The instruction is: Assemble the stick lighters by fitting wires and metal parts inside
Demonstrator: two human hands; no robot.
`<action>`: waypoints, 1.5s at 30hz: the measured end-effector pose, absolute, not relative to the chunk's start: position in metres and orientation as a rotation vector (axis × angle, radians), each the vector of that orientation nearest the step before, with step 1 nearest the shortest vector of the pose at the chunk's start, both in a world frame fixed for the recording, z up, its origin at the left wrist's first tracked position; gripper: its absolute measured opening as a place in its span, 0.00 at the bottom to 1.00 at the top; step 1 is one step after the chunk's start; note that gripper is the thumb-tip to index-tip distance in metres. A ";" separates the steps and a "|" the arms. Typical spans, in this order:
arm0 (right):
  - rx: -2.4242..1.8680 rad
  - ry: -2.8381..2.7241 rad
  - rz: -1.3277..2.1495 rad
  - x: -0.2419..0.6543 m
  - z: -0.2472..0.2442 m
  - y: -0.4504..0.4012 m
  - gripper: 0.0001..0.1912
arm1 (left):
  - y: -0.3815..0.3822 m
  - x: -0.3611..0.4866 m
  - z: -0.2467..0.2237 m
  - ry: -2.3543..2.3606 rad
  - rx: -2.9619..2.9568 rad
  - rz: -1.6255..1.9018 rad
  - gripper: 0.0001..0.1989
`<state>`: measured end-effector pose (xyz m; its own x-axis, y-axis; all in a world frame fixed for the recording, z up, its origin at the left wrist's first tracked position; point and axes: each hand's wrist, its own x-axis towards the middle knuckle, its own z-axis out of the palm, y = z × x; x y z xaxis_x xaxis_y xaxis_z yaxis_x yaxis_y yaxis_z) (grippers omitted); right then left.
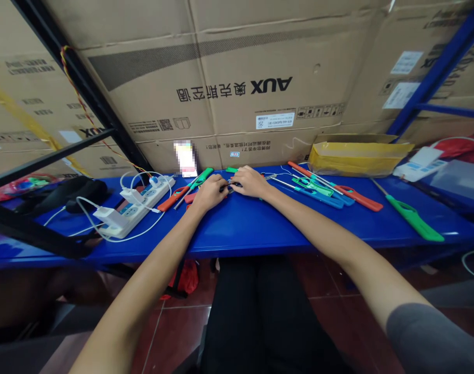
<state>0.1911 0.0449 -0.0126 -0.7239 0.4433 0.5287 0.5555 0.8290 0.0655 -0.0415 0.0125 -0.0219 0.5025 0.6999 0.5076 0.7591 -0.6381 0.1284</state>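
Observation:
My left hand point(212, 193) and my right hand point(251, 182) are close together over the blue table. Both have their fingers curled and pinched around something small and dark between them, too small to make out. Red and green plastic pieces lie partly hidden under and behind the hands. Left of my left hand rest an orange lighter point(173, 198) and a green lighter point(204, 176), both long-necked. To the right of my right hand lie several more long lighters, among them a blue lighter point(323, 198), an orange lighter point(359, 198) and a green lighter point(415, 218).
A power strip point(141, 208) with white chargers and looping cables is on the left. A lit phone point(186, 158) leans against the large cardboard box point(237, 57) behind. A yellow-taped carton point(355, 158) stands at the back right. Shelf posts rise on both sides.

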 end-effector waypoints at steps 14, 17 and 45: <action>-0.754 -2.503 -0.303 0.189 -0.020 0.047 0.12 | 0.013 -0.048 -0.016 -1.372 -2.579 -0.878 0.19; -0.744 -2.499 -0.291 0.189 -0.020 0.047 0.12 | 0.015 -0.051 -0.016 -1.370 -2.582 -0.881 0.20; -0.784 -2.477 -0.134 0.189 -0.020 0.047 0.11 | 0.009 -0.052 -0.011 -1.458 -2.613 -1.020 0.09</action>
